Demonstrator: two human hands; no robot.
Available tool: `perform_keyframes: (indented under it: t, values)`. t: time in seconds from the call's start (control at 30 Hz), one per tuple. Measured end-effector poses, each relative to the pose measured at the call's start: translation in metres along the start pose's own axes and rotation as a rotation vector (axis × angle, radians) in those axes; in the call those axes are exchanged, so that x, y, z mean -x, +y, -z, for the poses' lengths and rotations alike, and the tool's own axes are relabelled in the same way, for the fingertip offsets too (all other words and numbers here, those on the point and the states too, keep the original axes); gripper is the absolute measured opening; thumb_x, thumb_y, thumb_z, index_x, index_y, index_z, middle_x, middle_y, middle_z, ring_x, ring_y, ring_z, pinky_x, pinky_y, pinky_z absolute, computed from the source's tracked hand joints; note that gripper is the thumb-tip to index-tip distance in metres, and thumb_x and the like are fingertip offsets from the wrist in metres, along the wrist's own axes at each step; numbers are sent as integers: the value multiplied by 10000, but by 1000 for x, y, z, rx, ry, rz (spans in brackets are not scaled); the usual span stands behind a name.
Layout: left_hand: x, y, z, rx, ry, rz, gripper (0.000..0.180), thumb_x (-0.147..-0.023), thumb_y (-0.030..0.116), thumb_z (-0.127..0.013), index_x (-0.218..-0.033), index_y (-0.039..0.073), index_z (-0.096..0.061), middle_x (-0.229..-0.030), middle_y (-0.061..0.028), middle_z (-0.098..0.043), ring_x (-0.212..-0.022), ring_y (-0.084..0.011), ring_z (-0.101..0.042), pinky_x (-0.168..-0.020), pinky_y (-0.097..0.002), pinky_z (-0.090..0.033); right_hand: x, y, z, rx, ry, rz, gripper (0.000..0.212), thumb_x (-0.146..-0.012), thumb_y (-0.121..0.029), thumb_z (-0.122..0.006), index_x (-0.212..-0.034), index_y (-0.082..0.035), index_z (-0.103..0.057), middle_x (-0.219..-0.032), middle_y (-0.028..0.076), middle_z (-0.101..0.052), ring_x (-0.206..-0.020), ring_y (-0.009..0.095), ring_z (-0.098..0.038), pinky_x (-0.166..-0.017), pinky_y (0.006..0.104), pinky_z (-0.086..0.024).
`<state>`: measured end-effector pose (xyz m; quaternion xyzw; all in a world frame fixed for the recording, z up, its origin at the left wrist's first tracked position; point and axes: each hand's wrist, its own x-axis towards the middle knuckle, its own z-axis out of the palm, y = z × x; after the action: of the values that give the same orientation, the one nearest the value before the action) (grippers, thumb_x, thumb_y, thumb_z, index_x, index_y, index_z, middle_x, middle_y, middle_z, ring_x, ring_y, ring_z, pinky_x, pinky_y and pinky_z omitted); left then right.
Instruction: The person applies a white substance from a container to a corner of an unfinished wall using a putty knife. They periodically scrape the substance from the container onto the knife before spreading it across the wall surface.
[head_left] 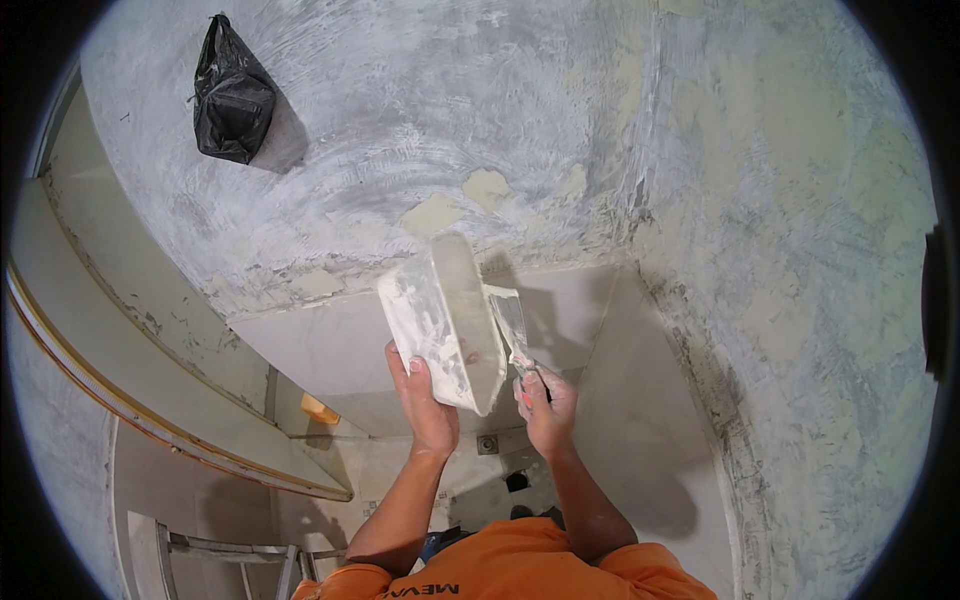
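Grey skimmed wall [420, 130] across the top, meeting a second plastered wall [800, 300] at a corner edge on the right. Pale tiled band [330, 350] below, open floor beneath. Black plastic bag [232, 95] hanging high on the left, well apart. White plaster tray [445, 325] tilted at centre, near the corner, gripped from below by left hand [425, 395]. Putty knife [512, 325] touching the tray's right rim, right hand [547, 400] closed round its handle.

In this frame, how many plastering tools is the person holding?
2: a wide white trough gripped by the left hand, and a putty knife in the right hand, its blade against the trough's right side.
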<state>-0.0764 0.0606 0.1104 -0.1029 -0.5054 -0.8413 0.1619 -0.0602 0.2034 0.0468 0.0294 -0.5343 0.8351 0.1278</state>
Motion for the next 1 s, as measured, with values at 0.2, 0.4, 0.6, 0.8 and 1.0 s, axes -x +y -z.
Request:
perform_keyframes:
  t: [0.2,0.4,0.6,0.8,1.0]
  values:
    - [8,-6,-1,-14,1,-30,479,-1013,331,-527,-1345,33,-354,-1224,-96,-487,-1116,-158,-483,-1007,-327,-393,0,-2,-6,157,54,32,263,-1036,-190,-531,-951,32,-644,-703,-50,-501,-643,43,-410,-571,229,-345]
    - [8,-4,0,33,-23,45,503,-1022,317,-508,-1377,4,-339,-1263,-107,-482,-1153,-168,-474,-1032,-341,-383,-8,7,-5,311,112,156,265,-1026,-144,-534,-1150,48,-668,-746,-45,-549,-639,42,-459,-568,215,-373]
    - [8,-4,-7,90,-50,75,600,-1025,341,-502,-1491,56,-254,-1346,-117,-456,-1229,-203,-469,-1066,-368,-373,-11,26,7,536,85,118,262,-989,-130,-579,-1151,51,-677,-808,54,-661,-742,75,-565,-694,246,-459]
    - [-19,4,15,111,114,-46,630,-1014,367,-528,-1500,80,-248,-1378,-104,-450,-1241,-218,-476,-1067,-375,-380,-9,3,34,493,153,11,315,-931,-113,-647,-1202,45,-678,-931,86,-718,-807,82,-619,-752,250,-499]
    - [-37,9,61,156,109,-125,736,-994,447,-521,-1545,85,-195,-1449,-117,-388,-1312,-259,-430,-1111,-405,-344,20,-40,33,496,-2,-38,395,-845,-98,-716,-1213,40,-676,-914,26,-691,-782,72,-589,-734,225,-480]
